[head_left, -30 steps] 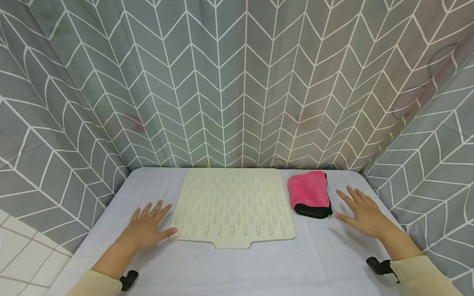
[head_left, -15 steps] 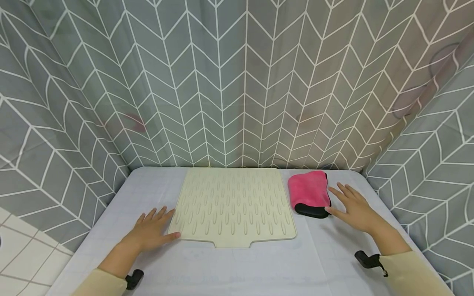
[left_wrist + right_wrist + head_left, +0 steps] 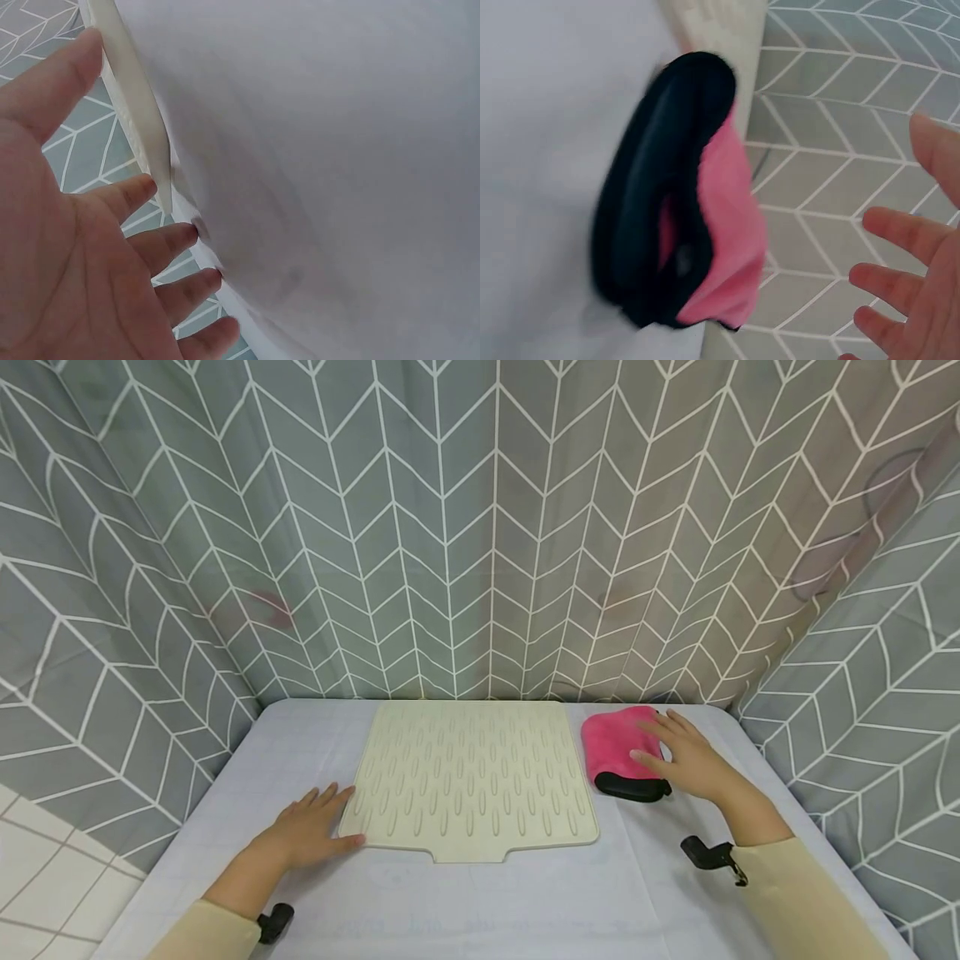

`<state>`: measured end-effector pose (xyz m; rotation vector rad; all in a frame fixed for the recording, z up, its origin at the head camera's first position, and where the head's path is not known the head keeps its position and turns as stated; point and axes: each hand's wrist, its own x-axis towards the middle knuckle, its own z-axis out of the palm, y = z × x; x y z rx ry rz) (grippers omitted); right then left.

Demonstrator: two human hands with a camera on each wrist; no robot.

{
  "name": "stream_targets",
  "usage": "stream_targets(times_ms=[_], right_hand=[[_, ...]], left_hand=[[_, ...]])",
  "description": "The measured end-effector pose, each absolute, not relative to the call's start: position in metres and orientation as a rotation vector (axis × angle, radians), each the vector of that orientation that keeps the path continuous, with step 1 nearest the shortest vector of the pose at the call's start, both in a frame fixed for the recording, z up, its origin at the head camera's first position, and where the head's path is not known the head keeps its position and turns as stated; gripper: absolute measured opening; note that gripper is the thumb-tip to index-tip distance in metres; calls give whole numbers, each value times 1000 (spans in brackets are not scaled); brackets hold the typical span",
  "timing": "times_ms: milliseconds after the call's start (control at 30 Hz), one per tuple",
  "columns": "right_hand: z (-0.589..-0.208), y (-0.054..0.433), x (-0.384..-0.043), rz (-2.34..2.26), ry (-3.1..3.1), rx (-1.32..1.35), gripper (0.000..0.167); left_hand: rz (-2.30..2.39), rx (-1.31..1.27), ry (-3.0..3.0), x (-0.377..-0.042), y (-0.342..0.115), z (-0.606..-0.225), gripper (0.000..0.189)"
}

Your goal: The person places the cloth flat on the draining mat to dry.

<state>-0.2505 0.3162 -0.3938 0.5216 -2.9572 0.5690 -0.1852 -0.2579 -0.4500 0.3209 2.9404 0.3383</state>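
Right hand (image 3: 686,760) has shifted toward 10 o'clock: fingers spread, empty, partly over pink pouch (image 3: 615,742), which lies at 3 o'clock of cream mat (image 3: 468,777). Left hand (image 3: 311,827), fingers extended, nearly unmoved at mat's 8 o'clock edge. Judged: reaching stage, pouch not gripped.

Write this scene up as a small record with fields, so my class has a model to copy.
Mat: cream, ridged, flat, tab on near edge
Cloth: pink, black edging, right of the mat
Left grip: bare hand at the mat's left edge, fingers spread
Right grip: bare hand over the cloth's right side, holding nothing
Table: covered in white fabric
Curtain: grey, white zigzag lines, behind the table
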Motion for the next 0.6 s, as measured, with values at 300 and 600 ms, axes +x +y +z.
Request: stream_targets(times_ms=[300,600], right_hand=[[-377,300,-272,634,-2959,601,59],[-366,281,-300,705,-2923,710,50]], left_hand=[[394,292,2904,-185,-257,-449,98],[420,308,2909,-185,-260,-449,98]])
